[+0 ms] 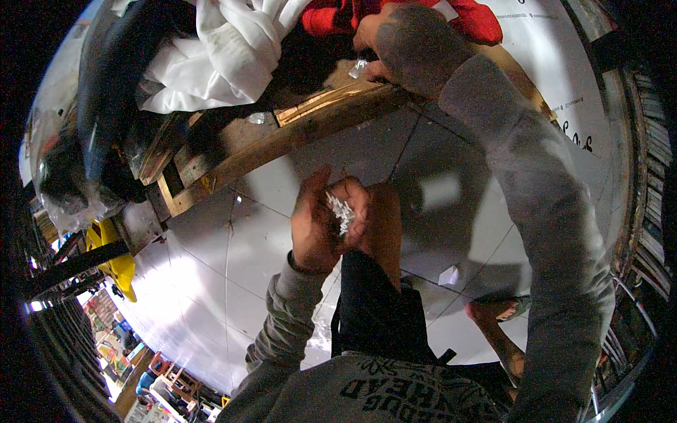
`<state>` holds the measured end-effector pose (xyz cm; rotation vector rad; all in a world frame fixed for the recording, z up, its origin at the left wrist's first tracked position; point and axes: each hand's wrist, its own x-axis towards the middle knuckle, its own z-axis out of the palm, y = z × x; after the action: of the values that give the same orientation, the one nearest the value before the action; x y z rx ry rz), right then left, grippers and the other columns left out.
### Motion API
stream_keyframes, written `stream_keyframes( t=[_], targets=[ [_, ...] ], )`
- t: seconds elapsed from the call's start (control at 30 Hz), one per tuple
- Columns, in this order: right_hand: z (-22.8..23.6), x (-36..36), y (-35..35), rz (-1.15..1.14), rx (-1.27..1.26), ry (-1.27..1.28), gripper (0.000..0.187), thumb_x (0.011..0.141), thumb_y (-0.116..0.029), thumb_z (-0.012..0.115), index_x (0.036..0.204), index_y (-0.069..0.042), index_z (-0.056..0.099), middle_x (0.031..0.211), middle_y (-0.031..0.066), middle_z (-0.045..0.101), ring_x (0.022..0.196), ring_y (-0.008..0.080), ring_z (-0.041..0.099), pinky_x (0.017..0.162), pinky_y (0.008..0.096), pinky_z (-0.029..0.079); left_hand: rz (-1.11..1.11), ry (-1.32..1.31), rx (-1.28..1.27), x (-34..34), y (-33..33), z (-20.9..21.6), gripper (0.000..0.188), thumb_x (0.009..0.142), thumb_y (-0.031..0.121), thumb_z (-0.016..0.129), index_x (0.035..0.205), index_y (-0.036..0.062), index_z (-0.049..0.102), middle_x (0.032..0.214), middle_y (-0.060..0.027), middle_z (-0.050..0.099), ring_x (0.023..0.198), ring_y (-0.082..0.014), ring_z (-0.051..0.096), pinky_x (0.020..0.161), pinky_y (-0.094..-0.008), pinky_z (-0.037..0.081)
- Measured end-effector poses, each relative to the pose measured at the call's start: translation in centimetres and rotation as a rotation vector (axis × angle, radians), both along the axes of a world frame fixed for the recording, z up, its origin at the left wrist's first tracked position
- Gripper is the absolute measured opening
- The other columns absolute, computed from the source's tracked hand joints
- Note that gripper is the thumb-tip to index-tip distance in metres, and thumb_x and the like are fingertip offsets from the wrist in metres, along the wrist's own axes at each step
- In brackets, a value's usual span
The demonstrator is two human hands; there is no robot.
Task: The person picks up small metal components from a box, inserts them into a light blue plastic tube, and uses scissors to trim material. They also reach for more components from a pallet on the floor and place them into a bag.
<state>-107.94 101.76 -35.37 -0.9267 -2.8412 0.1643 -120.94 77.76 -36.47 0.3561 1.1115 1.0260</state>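
My left hand (310, 229) is cupped around a bunch of small, thin white pieces (341, 213), held above my bent knee. My right hand (384, 39) reaches out to the far side, over the wooden bench (282, 151). Its fingers curl inward, and whatever lies within them is hidden. Close by its thumb is a small, shiny clear plastic piece (358, 68). Red cloth (331, 17) lies just beyond that hand. A similar clear piece (257, 118) rests on the bench further left.
White cloth (218, 60) is heaped at the far left of the bench, beside dark fabric (106, 106). A yellow cloth (116, 264) hangs at the left. Below lies a tiled floor (204, 282) with a small white scrap (448, 276). A printed white sheet (557, 49) is at far right.
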Motion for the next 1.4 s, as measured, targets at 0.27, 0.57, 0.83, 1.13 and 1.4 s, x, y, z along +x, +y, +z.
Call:
stream_keyframes(
  t=[0.27, 0.57, 0.83, 1.13, 1.4],
  targets=[
    [-2.7, -0.2, -1.0, 0.147, 0.244, 0.241, 0.016, 0.082, -0.021, 0.068, 0.076, -0.007, 0.067, 0.075, 0.0124, 0.066, 0.074, 0.0290, 0.068, 0.067, 0.0428, 0.056, -0.034, 0.077, -0.119, 1.4, -0.6, -0.1, 0.055, 0.104, 0.050, 0.037, 0.069, 0.0105, 0.054, 0.056, -0.0020, 0.049, 0.048, -0.0119, 0.045, 0.043, -0.0262, 0.030],
    [2.4, 2.3, 0.3, 0.034, -0.511, 0.769, 0.019, 0.089, -0.018, 0.061, 0.073, -0.007, 0.062, 0.068, 0.0056, 0.055, 0.066, 0.0198, 0.063, 0.062, 0.0349, 0.051, 0.008, 0.243, -0.030, -1.5, 2.7, 3.5, 0.038, 0.108, 0.038, 0.042, 0.122, 0.0043, 0.053, 0.066, 0.0001, 0.050, 0.047, -0.0059, 0.038, 0.040, -0.0218, 0.030],
    [4.4, 20.5, -8.7, -0.211, -1.503, 1.524, 0.017, 0.100, -0.015, 0.056, 0.088, -0.007, 0.048, 0.062, 0.0029, 0.030, 0.054, 0.0146, 0.025, 0.052, 0.0329, 0.027, -0.414, 1.413, 0.744, -7.2, 13.4, 0.7, 0.036, 0.097, 0.042, 0.061, 0.099, 0.0075, 0.071, 0.069, -0.0072, 0.065, 0.058, -0.0184, 0.063, 0.058, -0.0338, 0.050],
    [10.6, 42.6, -34.1, -1.038, -1.067, 1.550, 0.016, 0.099, -0.016, 0.053, 0.092, -0.003, 0.046, 0.065, 0.0042, 0.034, 0.053, 0.0145, 0.028, 0.052, 0.0338, 0.030, -0.515, 1.650, 1.023, -3.8, 17.4, 2.8, 0.029, 0.089, 0.037, 0.070, 0.090, 0.0078, 0.071, 0.078, -0.0095, 0.069, 0.068, -0.0220, 0.067, 0.059, -0.0375, 0.052],
    [15.4, 49.0, -58.9, -1.414, -0.082, 1.285, 0.031, 0.099, -0.029, 0.049, 0.100, 0.002, 0.052, 0.064, 0.0071, 0.041, 0.051, 0.0166, 0.032, 0.048, 0.0350, 0.032, -0.571, 1.709, 0.997, 1.2, 17.4, -0.2, 0.025, 0.089, 0.034, 0.071, 0.089, 0.0092, 0.067, 0.074, -0.0062, 0.064, 0.064, -0.0184, 0.061, 0.054, -0.0346, 0.047]
  ],
)
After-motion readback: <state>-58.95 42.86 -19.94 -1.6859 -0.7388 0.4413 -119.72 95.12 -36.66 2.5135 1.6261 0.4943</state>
